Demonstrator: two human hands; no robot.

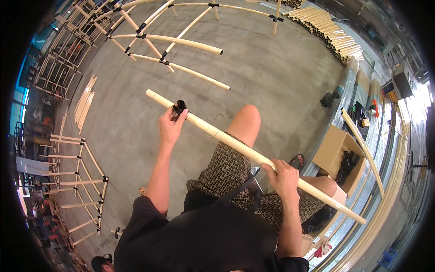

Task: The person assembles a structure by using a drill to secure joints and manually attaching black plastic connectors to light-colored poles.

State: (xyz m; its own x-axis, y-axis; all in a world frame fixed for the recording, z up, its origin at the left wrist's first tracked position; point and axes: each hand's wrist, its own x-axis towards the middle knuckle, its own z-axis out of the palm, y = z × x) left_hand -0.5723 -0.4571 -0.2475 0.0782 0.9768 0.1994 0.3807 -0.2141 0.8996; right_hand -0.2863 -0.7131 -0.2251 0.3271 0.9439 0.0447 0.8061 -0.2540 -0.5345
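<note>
A long cream-coloured pipe (226,138) lies slantwise across my lap, its far end to the upper left and its near end to the lower right. Dark marks show along its length. My left hand (171,124) is closed on a black pipe joint (180,107) at the pipe's upper left part; whether the joint fully wraps the pipe is hidden by the fingers. Gripping the pipe over my right thigh is my right hand (283,177), its fingers curled around it.
Ahead stands a frame of cream pipes with black joints (141,32). An open cardboard box (333,147) with black joints sits at the right, beside long metal bars and a curved pipe (362,145). Stacked pipes (324,31) lie far right; another frame (103,199) stands left.
</note>
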